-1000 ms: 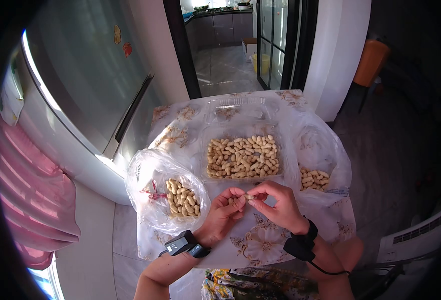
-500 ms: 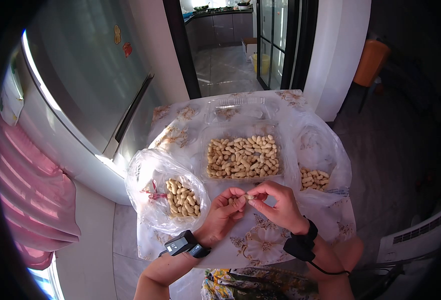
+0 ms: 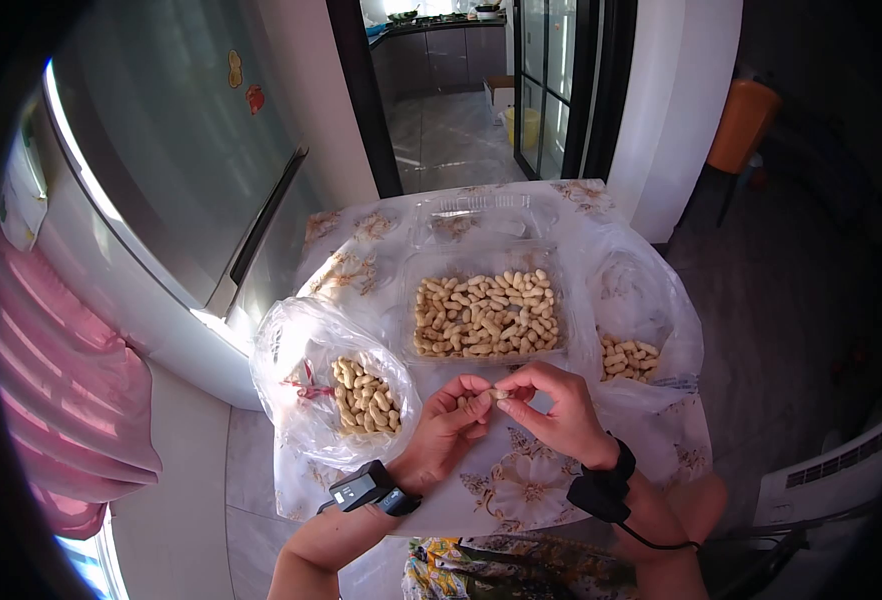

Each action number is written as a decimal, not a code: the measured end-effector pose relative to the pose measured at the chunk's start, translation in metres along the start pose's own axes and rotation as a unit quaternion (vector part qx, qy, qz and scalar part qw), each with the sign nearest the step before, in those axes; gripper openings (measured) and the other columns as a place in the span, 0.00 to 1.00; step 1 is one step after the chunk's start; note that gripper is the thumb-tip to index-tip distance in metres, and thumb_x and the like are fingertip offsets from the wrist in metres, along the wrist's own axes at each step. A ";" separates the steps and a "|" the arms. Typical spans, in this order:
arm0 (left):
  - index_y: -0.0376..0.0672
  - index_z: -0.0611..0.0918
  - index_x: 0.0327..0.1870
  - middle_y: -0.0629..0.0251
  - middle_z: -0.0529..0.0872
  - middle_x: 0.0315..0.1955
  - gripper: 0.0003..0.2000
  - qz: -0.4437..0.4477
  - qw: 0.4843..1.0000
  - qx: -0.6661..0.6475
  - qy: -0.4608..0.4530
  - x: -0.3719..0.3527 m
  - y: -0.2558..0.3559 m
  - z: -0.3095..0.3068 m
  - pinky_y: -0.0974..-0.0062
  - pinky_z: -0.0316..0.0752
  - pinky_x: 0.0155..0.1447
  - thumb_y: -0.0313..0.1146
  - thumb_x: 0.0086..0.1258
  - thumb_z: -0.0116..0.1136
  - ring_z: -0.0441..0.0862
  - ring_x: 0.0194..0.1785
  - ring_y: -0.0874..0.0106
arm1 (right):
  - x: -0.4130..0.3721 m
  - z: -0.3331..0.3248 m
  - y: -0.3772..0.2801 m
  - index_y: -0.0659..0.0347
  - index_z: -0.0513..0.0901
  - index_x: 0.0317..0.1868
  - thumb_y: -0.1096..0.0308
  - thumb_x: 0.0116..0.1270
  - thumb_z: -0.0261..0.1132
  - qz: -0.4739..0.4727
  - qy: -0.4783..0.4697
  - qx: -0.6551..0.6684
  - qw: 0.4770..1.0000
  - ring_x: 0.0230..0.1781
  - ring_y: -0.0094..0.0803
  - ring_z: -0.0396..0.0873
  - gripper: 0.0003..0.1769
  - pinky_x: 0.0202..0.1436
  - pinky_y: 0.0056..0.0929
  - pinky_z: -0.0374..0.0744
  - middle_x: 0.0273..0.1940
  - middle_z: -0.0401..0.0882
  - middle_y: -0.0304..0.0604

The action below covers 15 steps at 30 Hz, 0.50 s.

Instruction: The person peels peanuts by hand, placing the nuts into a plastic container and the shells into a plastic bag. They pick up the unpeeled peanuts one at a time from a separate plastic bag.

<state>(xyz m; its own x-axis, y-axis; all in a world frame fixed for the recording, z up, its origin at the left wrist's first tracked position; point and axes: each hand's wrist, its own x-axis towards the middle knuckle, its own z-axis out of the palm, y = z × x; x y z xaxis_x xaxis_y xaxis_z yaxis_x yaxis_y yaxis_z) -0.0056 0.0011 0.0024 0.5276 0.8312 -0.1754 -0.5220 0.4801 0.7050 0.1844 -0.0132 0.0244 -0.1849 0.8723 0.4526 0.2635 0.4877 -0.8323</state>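
Note:
My left hand (image 3: 453, 424) and my right hand (image 3: 553, 405) meet over the front of the table, fingertips pinched together. Between them is a peanut (image 3: 499, 393), gripped from both sides and mostly covered by the fingers. Just beyond the hands stands a clear plastic box (image 3: 481, 262) filled with unshelled peanuts (image 3: 486, 312). Left of my left hand, a clear plastic bag (image 3: 286, 330) lies open around a pile of peanuts (image 3: 366, 397). Another plastic bag (image 3: 641, 285), on the right, holds a smaller heap of peanuts (image 3: 628, 358).
A flowered cloth covers the table (image 3: 526, 490). The box's clear lid (image 3: 481, 215) is folded back behind it. A refrigerator (image 3: 176, 150) stands close on the left, with a pink cloth (image 3: 66, 390) nearby. An orange chair (image 3: 744, 125) is at the far right.

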 end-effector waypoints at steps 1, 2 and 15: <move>0.46 0.79 0.47 0.78 0.78 0.31 0.06 -0.006 1.000 -0.010 0.003 0.000 0.001 0.001 0.87 0.63 0.34 0.32 0.74 0.61 0.72 0.33 0.86 | 0.000 0.000 0.000 0.64 0.84 0.44 0.79 0.60 0.71 0.000 0.002 0.001 1.000 0.35 0.24 0.82 0.11 0.40 0.23 0.80 0.37 0.84 0.40; 0.45 0.79 0.47 0.77 0.78 0.31 0.06 -0.011 1.000 -0.021 0.006 -0.001 0.002 0.002 0.86 0.63 0.35 0.32 0.75 0.60 0.72 0.33 0.85 | 0.000 0.000 -0.001 0.64 0.84 0.44 0.79 0.60 0.71 0.000 0.002 0.001 1.000 0.35 0.24 0.82 0.11 0.40 0.23 0.80 0.37 0.84 0.40; 0.39 0.76 0.51 0.65 0.80 0.41 0.12 0.010 0.994 -0.081 -0.068 0.007 -0.005 -0.013 0.81 0.69 0.43 0.19 0.68 0.52 0.76 0.40 0.76 | -0.001 -0.038 -0.027 0.64 0.81 0.41 0.79 0.57 0.73 -0.138 0.357 -0.237 0.893 0.39 0.36 0.79 0.12 0.44 0.31 0.77 0.41 0.80 0.45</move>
<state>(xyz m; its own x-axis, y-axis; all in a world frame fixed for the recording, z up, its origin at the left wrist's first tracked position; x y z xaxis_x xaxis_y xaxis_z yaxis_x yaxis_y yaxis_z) -0.0078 0.0077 -0.0110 0.5953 0.8012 -0.0606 -0.6291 0.5117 0.5852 0.2137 -0.0260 0.0584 0.3008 0.4340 0.8492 0.7029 0.5009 -0.5050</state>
